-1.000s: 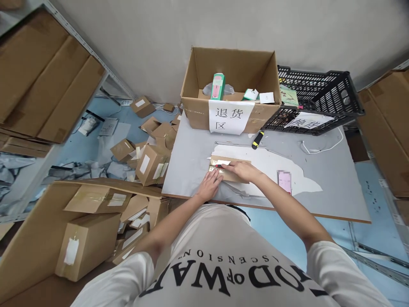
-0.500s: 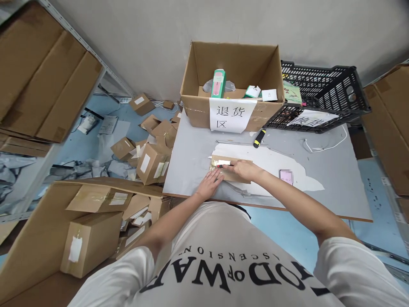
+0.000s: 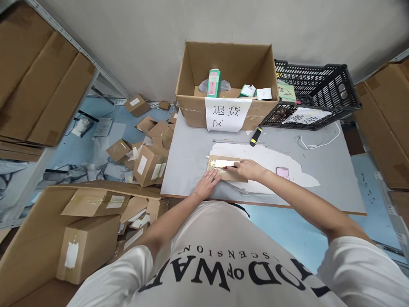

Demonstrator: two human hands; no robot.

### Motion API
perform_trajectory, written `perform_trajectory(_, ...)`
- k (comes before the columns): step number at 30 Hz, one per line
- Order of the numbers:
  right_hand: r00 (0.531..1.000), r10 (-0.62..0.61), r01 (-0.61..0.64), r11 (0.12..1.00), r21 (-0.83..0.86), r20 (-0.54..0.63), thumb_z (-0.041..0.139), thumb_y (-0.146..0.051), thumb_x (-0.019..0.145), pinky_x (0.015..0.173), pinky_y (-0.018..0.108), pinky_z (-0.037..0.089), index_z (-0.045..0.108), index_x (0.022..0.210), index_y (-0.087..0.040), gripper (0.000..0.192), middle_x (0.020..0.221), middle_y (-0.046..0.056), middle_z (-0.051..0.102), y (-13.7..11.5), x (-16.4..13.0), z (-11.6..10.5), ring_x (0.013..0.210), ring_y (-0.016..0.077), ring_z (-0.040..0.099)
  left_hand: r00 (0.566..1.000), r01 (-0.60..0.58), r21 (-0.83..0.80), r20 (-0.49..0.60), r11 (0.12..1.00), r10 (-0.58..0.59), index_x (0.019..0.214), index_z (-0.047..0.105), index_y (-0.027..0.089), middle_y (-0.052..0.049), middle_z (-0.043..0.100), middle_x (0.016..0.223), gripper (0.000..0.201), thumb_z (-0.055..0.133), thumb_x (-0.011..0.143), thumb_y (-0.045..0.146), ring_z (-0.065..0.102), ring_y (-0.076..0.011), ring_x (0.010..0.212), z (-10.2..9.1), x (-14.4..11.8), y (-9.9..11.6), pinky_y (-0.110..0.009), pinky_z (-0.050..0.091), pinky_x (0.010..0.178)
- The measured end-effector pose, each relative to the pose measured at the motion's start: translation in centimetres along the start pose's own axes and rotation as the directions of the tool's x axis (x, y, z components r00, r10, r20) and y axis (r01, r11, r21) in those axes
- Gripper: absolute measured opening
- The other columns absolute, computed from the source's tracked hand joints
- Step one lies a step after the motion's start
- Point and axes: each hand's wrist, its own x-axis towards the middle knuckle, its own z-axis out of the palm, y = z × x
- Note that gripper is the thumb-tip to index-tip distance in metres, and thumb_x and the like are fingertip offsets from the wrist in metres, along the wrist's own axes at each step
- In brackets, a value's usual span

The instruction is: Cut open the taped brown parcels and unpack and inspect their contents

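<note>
A small flat cardboard box (image 3: 234, 175) lies on the white sheet near the table's front edge, with a white label and shiny tape at its left end. My left hand (image 3: 207, 182) rests on the box's near left corner, fingers stretched out flat. In my closed right hand (image 3: 250, 170), above the box's right half, is a slim red-and-black utility knife (image 3: 225, 167). Its tip points left over the taped, labelled end; whether it touches the tape I cannot tell.
A large open carton (image 3: 194, 111) with small boxes stands at the back, beside a black plastic crate (image 3: 338, 91). A yellow-and-black tool handle (image 3: 256, 137), a phone (image 3: 283, 172) and a white cable (image 3: 321, 146) lie on the table (image 3: 183, 157). Cartons (image 3: 149, 164) pile up at left.
My right hand has drawn back to the right over the box with the knife, showing more of the label. My left hand stays on the corner. The whole view has shifted slightly.
</note>
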Motion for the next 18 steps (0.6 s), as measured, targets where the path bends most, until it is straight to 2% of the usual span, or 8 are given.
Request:
perform_trajectory(7,0.997,0.08,-0.08,0.997,0.017,0.006,0.036,-0.003,0.084,0.059,0.028,0.037,0.044,0.136,-0.035,0.061,0.1,0.008,0.064,3.1,-4.6,1.9,0.075,0.0182,0.063,1.0,0.016,-0.035,-0.024,0.999,-0.017,0.138,0.04,0.019,-0.014,0.025,0.152,0.057,0.044,0.082,0.008,0.016,-0.0264,0.142,0.3,0.2,-0.2,-0.048,0.025,0.111)
perform_trajectory(11,0.992,0.126,-0.126,0.991,0.054,0.006,0.037,-0.001,0.08,0.059,0.028,0.037,0.045,0.135,-0.036,0.066,0.092,0.007,0.064,4.9,-7.5,3.3,0.072,0.018,0.061,0.999,0.013,-0.041,-0.039,0.999,-0.014,0.139,0.038,0.02,-0.013,0.025,0.152,0.059,0.044,0.082,0.009,0.018,-0.0254,0.142,0.3,0.4,-0.2,-0.048,0.024,0.112)
perform_trajectory(18,0.988,0.154,-0.155,0.985,0.073,0.019,0.038,0.006,0.07,0.057,0.026,0.036,0.039,0.137,-0.04,0.081,0.097,0.004,0.064,6.3,-10.8,4.6,0.077,0.0181,0.06,1.0,0.02,-0.016,-0.023,1.0,-0.02,0.137,0.04,0.018,-0.014,0.028,0.151,0.057,0.046,0.081,0.009,0.019,-0.0267,0.141,0.2,0.4,0.0,-0.048,0.027,0.11)
